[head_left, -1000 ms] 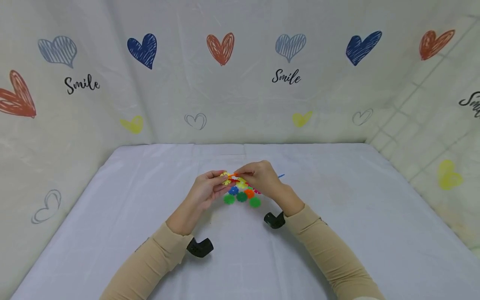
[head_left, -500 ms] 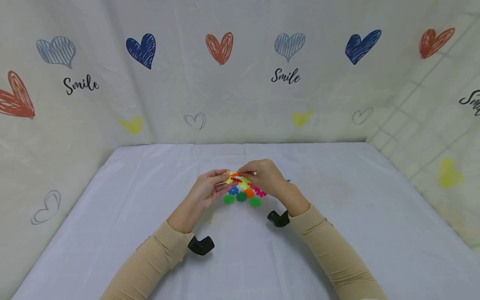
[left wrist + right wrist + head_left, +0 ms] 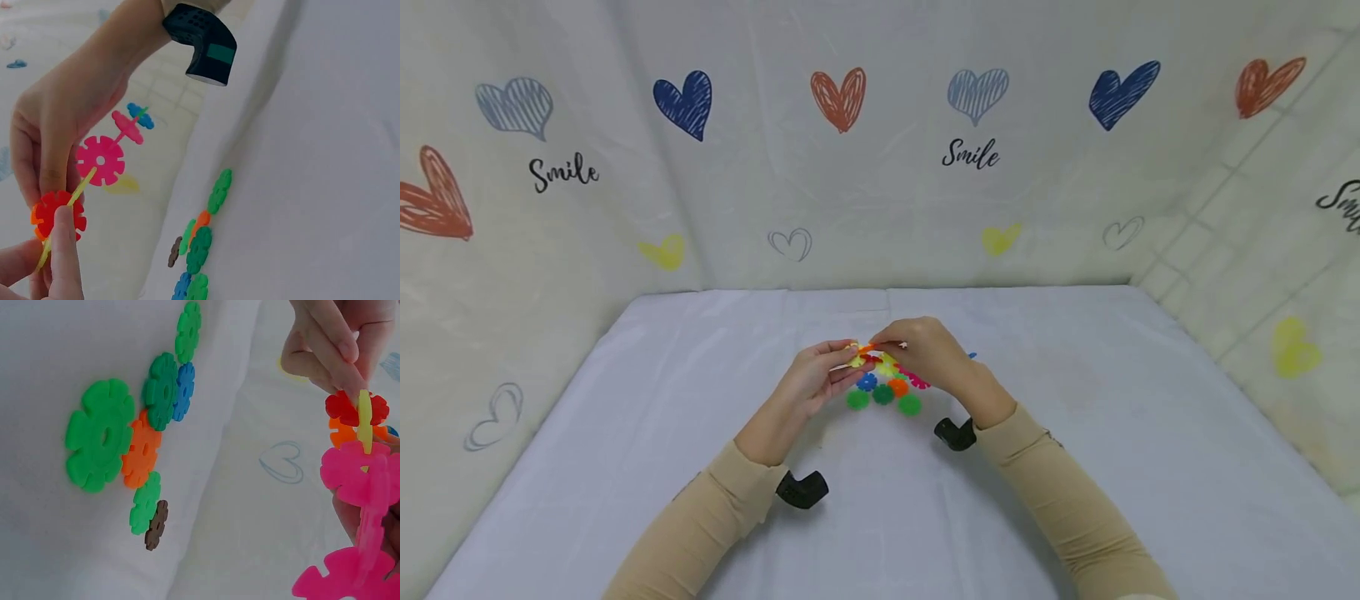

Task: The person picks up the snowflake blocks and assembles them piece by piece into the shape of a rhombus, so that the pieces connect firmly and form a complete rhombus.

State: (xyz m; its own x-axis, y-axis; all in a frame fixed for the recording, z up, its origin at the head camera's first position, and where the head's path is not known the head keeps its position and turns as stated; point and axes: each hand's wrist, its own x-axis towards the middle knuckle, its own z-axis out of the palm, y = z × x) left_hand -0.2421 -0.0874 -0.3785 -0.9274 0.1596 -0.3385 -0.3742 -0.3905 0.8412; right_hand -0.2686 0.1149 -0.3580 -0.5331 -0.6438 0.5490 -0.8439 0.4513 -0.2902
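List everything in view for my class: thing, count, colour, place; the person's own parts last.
Partly linked, notched plastic flower discs: count unclear; red, orange, yellow, pink, blue; at the hands.
Loose plastic flower discs: seven visible; three bright green, one each dark green, blue, orange, brown; on the cloth.
Cloth: one, white, beneath the loose discs.
Heart-printed backdrop: one, off-white, behind the cloth.
Curved devices: two, black, at the wrists.
Long sleeves: two, beige, forearms.
Left hand: one, pinching discs.
Right hand: one, pinching discs.
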